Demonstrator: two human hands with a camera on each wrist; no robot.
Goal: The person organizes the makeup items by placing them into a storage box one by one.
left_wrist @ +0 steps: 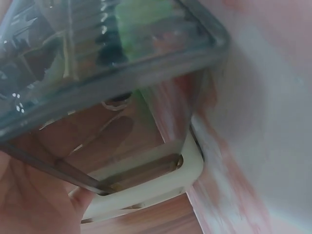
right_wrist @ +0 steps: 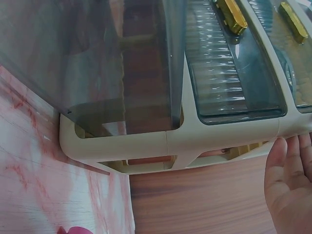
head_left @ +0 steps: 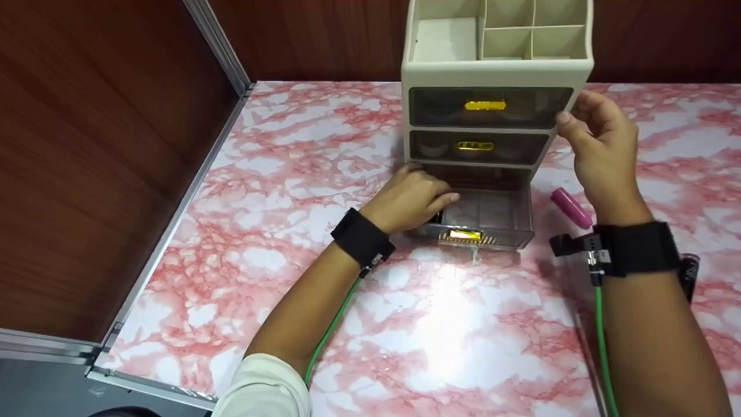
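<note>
A cream drawer organizer (head_left: 498,75) stands against the back panel. Its clear bottom drawer (head_left: 503,214) is pulled out, and the two drawers above are closed. My left hand (head_left: 408,200) lies over the left side of that drawer, thumb pointing inward. Beneath the hand shows a small dark item (head_left: 438,217); I cannot tell whether the fingers hold it. Through the clear plastic in the left wrist view, fingers (left_wrist: 83,134) appear. My right hand (head_left: 608,136) holds the organizer's right side, thumb at the front edge; the right wrist view shows fingertips (right_wrist: 291,145) against its frame.
A pink tube (head_left: 571,207) lies on the marbled table (head_left: 260,260) right of the drawer. Behind the right forearm a black cylinder (head_left: 689,277) partly shows. Wooden panels (head_left: 104,145) border the left and back. Green cables (head_left: 336,318) run along both forearms.
</note>
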